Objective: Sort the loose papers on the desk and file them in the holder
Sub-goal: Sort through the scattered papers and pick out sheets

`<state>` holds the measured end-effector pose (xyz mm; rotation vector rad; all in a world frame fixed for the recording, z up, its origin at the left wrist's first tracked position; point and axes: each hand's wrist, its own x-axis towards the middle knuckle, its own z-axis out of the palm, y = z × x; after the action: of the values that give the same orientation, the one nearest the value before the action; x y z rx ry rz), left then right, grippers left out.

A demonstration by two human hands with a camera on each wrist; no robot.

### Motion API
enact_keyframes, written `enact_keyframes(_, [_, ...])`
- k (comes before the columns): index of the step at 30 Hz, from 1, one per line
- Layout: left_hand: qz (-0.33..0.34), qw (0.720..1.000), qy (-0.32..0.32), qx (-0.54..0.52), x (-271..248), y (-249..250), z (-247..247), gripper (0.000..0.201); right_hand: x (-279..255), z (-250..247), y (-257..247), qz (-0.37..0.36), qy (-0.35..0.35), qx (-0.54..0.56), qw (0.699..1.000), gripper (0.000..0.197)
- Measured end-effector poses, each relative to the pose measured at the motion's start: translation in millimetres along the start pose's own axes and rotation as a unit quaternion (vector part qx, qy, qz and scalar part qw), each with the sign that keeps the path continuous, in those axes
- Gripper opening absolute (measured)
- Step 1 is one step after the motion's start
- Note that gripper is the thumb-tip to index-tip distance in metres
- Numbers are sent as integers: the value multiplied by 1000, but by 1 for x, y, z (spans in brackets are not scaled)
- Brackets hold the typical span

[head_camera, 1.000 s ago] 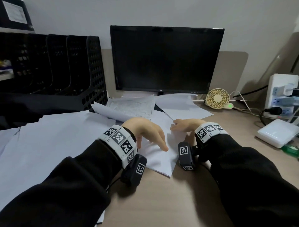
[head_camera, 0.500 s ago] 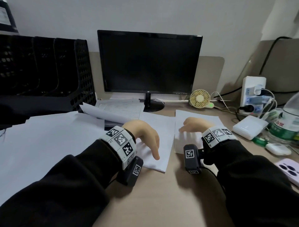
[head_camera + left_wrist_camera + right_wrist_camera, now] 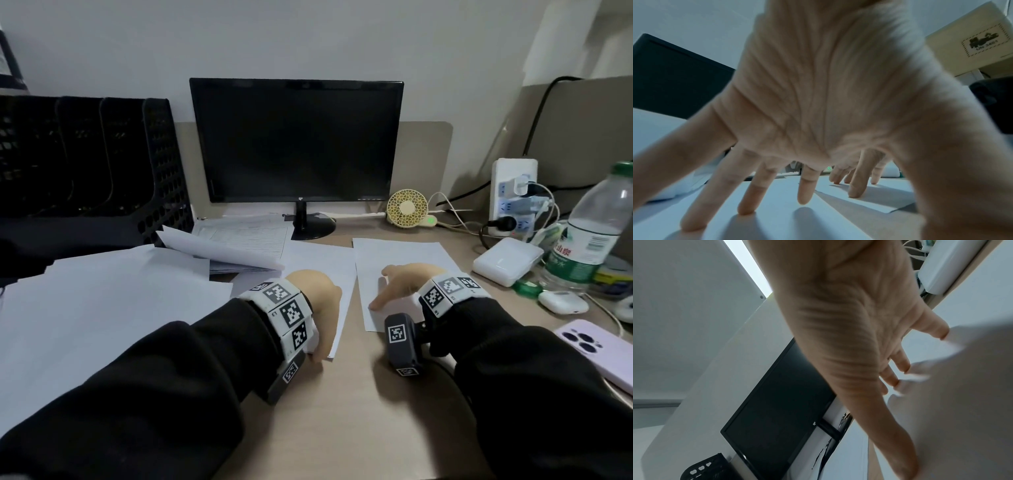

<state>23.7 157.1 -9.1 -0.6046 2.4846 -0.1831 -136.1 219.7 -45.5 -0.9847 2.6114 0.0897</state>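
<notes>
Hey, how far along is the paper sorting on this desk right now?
Early stage. Done: one sheet lies apart on the right, under the right hand. In hand: the left hand presses spread fingers on a second sheet beside it; neither is lifted. Left: the big pile at left and the papers by the monitor; nothing shows in the holder.

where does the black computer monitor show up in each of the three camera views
Head: the monitor stands upper centre, behind the papers.
Left wrist: a dark slab at the left edge, behind the left hand.
Right wrist: tilted, lower centre, left of the right hand.
Shared landmark: the black mesh file holder, also in the right wrist view's bottom corner.
</notes>
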Motion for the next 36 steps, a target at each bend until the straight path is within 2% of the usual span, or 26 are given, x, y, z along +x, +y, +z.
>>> enact_keyframes(4, [-3, 1000, 26, 0, 7, -2, 4, 85, 3, 3, 0, -14, 15, 2, 1000, 86])
enact_keyframes(8, [9, 993, 91, -78, 24, -19, 5, 56, 6, 5, 0, -30, 38, 27, 998, 75])
enact_keyframes(10, [16, 976, 157, -147, 29, -32, 3, 45, 8, 5, 1, -32, 65, 65, 995, 67])
enact_keyframes(13, [9, 937, 258, -234, 28, -54, -3, 36, 12, 5, 7, -34, 110, 128, 985, 51])
enact_keyframes(19, [-27, 886, 355, -298, 15, -90, -16, 27, 11, -7, 21, -52, 150, 296, 942, 32])
enact_keyframes(21, [-28, 871, 374, -319, 13, -92, -16, 23, 12, -14, 25, -55, 156, 337, 927, 35])
enact_keyframes(23, [-9, 879, 357, -315, 11, -85, -14, 21, 14, -19, 27, -59, 161, 368, 914, 41])
enact_keyframes(26, [21, 926, 251, -282, 11, -65, -11, 36, 10, -22, 27, -54, 166, 398, 901, 57])
enact_keyframes(28, [37, 957, 166, -234, 14, -49, -9, 55, 4, -22, 25, -45, 147, 379, 912, 64])
enact_keyframes(30, [52, 975, 109, -185, 18, -34, -6, 63, -3, -19, 21, -35, 122, 357, 926, 56])
enact_keyframes(33, [67, 990, 62, -106, 19, -14, -3, 57, -3, -10, 21, -15, 78, 301, 950, 50])
enact_keyframes(36, [36, 991, 59, -112, 19, -3, -4, 29, -3, 1, 22, -15, 63, 243, 968, 50])
